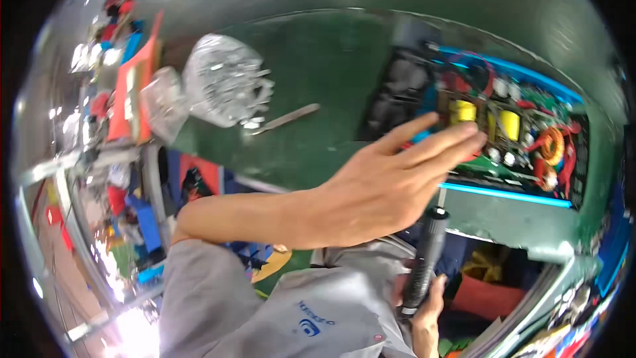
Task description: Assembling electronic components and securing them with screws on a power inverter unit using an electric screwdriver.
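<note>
From the left my left hand reaches over an open electronic unit. Its fingers are stretched out, and the fingertips lie at or just above the parts beside a yellow-wrapped transformer; whether they touch is unclear. The unit shows blue side edges, a copper-coloured ring coil, red wires and a green circuit board. Low at the right, my right hand is closed on the lower part of a black screwdriver. Upright, its thin shaft points at the unit's near blue edge. Part of the right hand is hidden behind the handle.
On the green work surface lies a clear plastic bag of shiny small parts, with a thin metal strip near it. An orange sheet stands at the left edge. Cluttered shelves fill the left side.
</note>
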`<act>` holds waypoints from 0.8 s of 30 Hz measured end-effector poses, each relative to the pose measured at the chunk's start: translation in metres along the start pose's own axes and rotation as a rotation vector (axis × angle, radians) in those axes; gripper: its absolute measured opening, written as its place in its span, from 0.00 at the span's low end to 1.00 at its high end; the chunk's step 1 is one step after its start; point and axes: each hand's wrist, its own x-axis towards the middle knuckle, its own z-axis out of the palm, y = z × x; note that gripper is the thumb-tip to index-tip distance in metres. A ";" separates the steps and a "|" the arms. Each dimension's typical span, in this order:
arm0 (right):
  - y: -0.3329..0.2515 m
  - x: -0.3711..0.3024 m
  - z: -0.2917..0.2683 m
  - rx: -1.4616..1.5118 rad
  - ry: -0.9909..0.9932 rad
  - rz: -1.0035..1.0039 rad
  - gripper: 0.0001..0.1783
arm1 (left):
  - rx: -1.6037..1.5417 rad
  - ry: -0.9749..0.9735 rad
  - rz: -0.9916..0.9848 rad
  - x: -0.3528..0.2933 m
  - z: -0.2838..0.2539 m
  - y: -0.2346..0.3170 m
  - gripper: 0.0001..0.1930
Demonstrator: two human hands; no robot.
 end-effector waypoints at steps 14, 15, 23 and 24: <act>0.020 -0.011 -0.057 -0.161 0.463 -0.130 0.37 | 0.233 0.331 -0.928 -0.140 -0.026 -0.101 0.11; 0.029 -0.007 -0.065 -0.363 0.355 -0.345 0.39 | 0.225 0.298 -0.961 -0.140 -0.034 -0.101 0.12; -0.002 -0.008 -0.037 -0.706 0.133 -0.464 0.32 | 0.117 0.487 -0.910 -0.141 -0.042 -0.098 0.14; -0.004 -0.009 -0.036 -0.687 0.114 -0.491 0.26 | -0.064 0.579 -0.824 -0.129 -0.037 -0.086 0.12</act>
